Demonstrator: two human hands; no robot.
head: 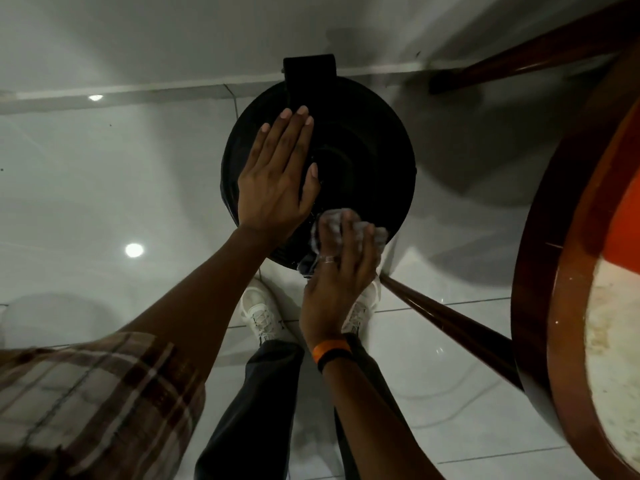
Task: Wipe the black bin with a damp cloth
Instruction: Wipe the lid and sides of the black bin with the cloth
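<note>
The round black bin (367, 161) stands on the floor right in front of me, seen from above with its lid closed. My left hand (277, 174) lies flat on the left side of the lid, fingers straight and together, holding nothing. A crumpled grey cloth (379, 233) sits on the near edge of the lid, and my right hand (341, 268) is shut on it, pressing it against the rim. The cloth is mostly hidden under my fingers.
A round wooden table (575, 271) with dark legs stands close on the right, one leg (450, 323) slanting just beside the bin. White wall and skirting run behind the bin. My feet in white shoes (263, 313) stand on glossy white tiles below it.
</note>
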